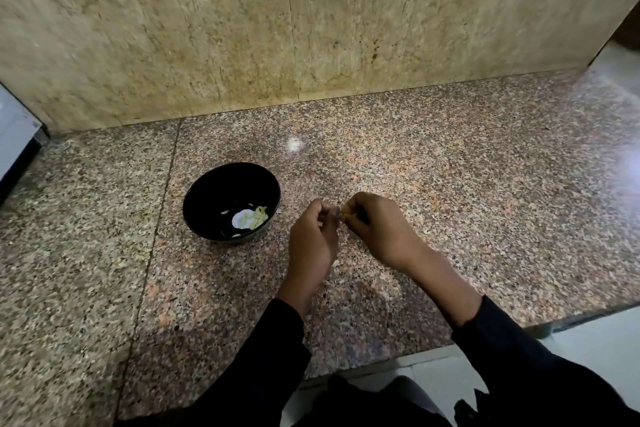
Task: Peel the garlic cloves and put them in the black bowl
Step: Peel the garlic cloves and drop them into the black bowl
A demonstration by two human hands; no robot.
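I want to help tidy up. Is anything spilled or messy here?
Nothing stands out. The bowl sits upright on the counter with the peeled garlic inside it, and both hands, left and right, hold a small clove between them.

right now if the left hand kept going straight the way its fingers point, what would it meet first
Most likely the right hand: the left hand has its curled fingers aimed right at it, nearly touching around the garlic clove. The black bowl sits off to the left, out of that line.
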